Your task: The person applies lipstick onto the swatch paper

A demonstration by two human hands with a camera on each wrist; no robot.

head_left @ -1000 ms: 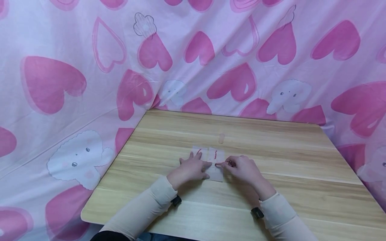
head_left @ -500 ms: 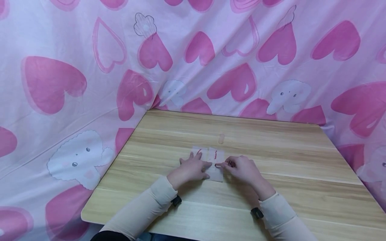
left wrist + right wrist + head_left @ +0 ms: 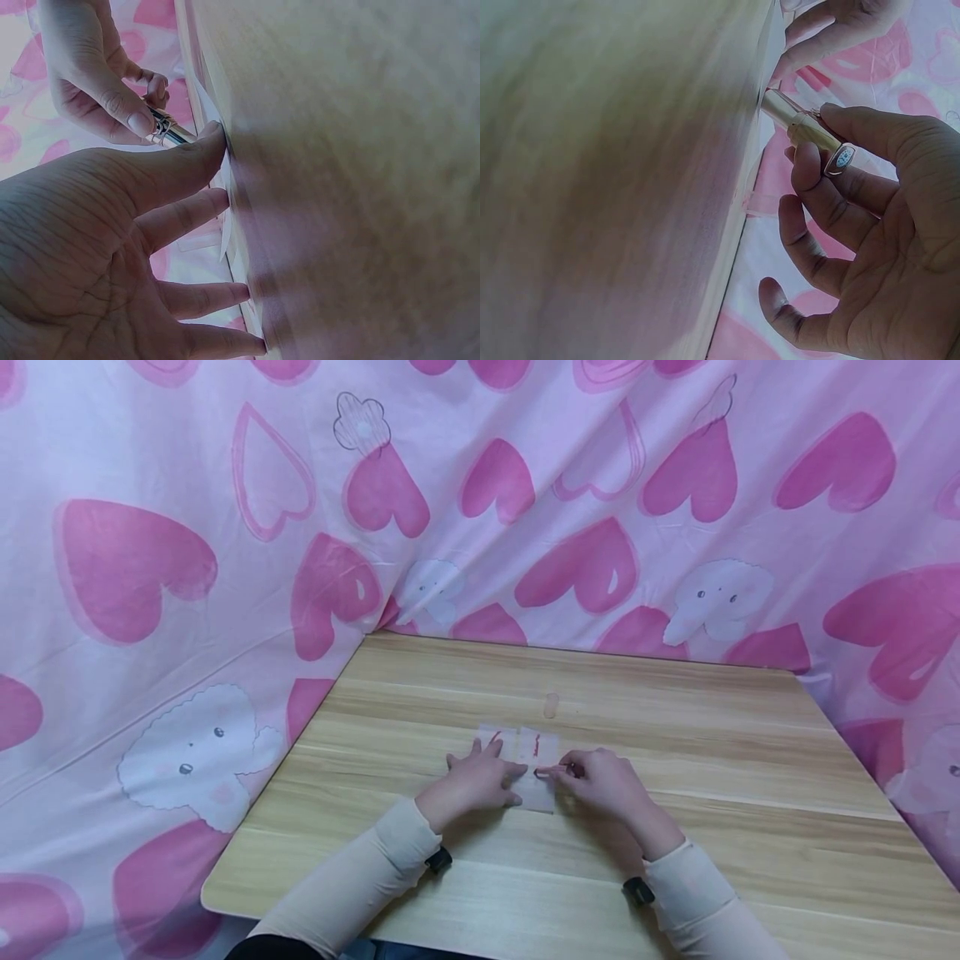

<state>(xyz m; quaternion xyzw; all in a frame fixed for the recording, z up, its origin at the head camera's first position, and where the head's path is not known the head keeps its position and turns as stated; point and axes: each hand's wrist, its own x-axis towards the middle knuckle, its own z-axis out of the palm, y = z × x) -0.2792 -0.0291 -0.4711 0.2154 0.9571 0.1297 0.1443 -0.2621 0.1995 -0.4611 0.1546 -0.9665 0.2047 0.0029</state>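
Note:
Two pale paper pieces (image 3: 538,795) lie side by side on the wooden table, each with a red stroke near its far end. My left hand (image 3: 477,779) rests on them with straight, spread fingers; the left wrist view shows its fingertips (image 3: 217,196) touching the surface. Between thumb and fingers, my right hand (image 3: 609,779) pinches a slim gold lipstick (image 3: 810,131) with a jewelled ring at its end. Its dark tip meets the right-hand paper below the red squiggle (image 3: 536,745). Part of the left paper is hidden under my left hand.
Beyond the papers stands or lies a small translucent pinkish cylinder (image 3: 551,706). The wooden table (image 3: 720,760) reaches back to a pink heart-patterned curtain (image 3: 570,560) along its far and left sides. Dark wrist cameras (image 3: 639,891) sit on both forearms.

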